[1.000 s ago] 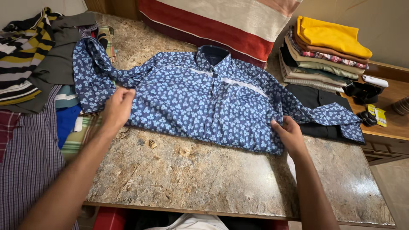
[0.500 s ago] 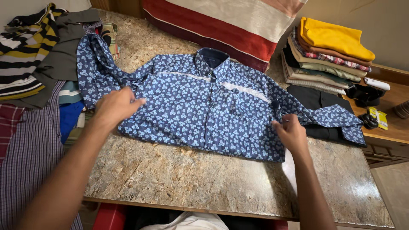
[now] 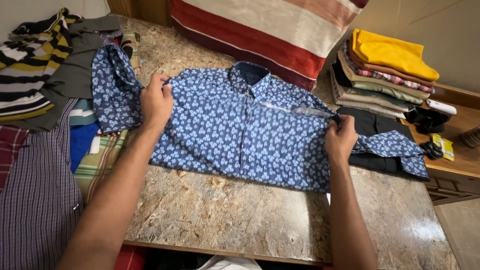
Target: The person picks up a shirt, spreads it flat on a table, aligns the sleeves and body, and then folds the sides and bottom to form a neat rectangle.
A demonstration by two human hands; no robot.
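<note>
A blue shirt with a pale leaf print lies front-up on a speckled stone tabletop, collar away from me. My left hand pinches the cloth at the shirt's left shoulder, where the sleeve runs off over the clothes pile. My right hand grips the shirt at its right shoulder, beside the other sleeve, which lies across a dark garment. The shirt's upper part looks blurred between the two hands.
A heap of loose clothes covers the left side. A stack of folded garments with a yellow one on top stands at the back right. A striped cushion lies behind the shirt. Small dark items sit on a wooden unit at right.
Both hands have moved from the shirt's lower sides up to its shoulders and taken hold there. The shirt's white inner band no longer shows across the chest.
</note>
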